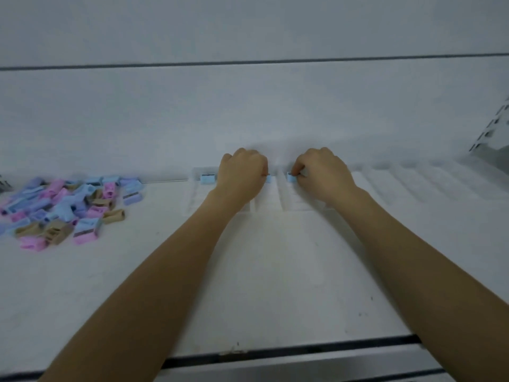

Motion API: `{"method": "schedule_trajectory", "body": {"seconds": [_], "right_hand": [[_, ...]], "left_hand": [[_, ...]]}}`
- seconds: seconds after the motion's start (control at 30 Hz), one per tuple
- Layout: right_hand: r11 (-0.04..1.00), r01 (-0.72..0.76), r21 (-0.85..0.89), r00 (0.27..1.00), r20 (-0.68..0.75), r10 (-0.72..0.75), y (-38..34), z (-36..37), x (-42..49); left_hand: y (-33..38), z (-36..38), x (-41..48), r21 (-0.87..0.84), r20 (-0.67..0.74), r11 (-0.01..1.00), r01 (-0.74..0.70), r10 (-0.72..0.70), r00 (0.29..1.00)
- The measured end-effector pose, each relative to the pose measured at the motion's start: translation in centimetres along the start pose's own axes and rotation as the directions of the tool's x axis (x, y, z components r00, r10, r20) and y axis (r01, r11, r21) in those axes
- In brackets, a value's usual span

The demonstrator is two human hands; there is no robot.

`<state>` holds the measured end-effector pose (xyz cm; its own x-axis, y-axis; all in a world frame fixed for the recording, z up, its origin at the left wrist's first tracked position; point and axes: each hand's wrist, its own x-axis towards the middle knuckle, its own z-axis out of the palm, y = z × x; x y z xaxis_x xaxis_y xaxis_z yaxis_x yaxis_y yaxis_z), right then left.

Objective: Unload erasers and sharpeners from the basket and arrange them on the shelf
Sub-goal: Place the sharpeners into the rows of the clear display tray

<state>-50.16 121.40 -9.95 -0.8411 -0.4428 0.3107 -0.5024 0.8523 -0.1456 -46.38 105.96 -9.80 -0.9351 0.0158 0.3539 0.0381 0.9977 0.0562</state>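
Pastel sharpeners [68, 208] heaped on shelf [248, 271]

Shelf [248, 271] matt white, smooth; divider tray [385, 186] clear plastic; sharpeners [68, 208] pastel plastic, matt.

Mostly hidden — sharpener [268, 178] behind left hand [241, 176]

A slotted metal upright [491, 125] stands far right.
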Motion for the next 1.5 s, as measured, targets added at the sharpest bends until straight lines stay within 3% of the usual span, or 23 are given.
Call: {"method": "schedule_trajectory", "body": {"seconds": [0.4, 0.57, 0.73, 0.83, 1.07, 1.17, 1.37, 1.5], "right_hand": [[1.0, 0.008, 0.03, 1.0, -0.002, -0.008, 0.2, 0.0, -0.3], [0.98, -0.02, 0.198, 0.998, -0.06, 0.032, 0.4, -0.7, -0.1], [0.958, 0.103, 0.269, 0.98, -0.194, -0.051, -0.9, -1.1, -0.3], [0.918, 0.2, 0.341, 0.977, -0.137, -0.162, -2.6, -1.0, -0.6], [0.835, 0.366, 0.41, 0.894, 0.095, -0.438, -9.6, -2.4, -1.4], [0.795, 0.432, 0.427, 0.85, 0.1, -0.516, -14.2, -2.5, -1.6], [0.731, 0.538, 0.42, 0.766, 0.119, -0.632, -25.2, -1.8, -2.3], [0.721, 0.536, 0.44, 0.756, 0.128, -0.641, -30.9, -1.2, -3.0]], "left_hand": [[-0.4, 0.0, -0.4, -0.054, 0.002, 0.998, -0.034, 0.034, 0.999], [-0.3, -0.4, -0.5, -0.063, 0.007, 0.998, -0.009, 0.009, 1.0], [-1.3, -2.2, -1.6, -0.12, -0.109, 0.993, 0.017, -0.031, 0.994], [-2.5, -3.9, -3.2, -0.128, -0.182, 0.991, 0.051, -0.074, 0.981], [-9.5, -10.2, -8.0, 0.088, -0.114, 0.987, 0.131, -0.121, 0.986], [-12.1, -12.9, -10.4, 0.188, -0.047, 0.975, 0.117, -0.11, 0.993], [-19.2, -18.8, -16.5, 0.227, 0.026, 0.963, 0.142, -0.151, 0.988], [-23.9, -21.1, -19.8, 0.227, 0.072, 0.956, 0.187, -0.208, 0.975]]}}
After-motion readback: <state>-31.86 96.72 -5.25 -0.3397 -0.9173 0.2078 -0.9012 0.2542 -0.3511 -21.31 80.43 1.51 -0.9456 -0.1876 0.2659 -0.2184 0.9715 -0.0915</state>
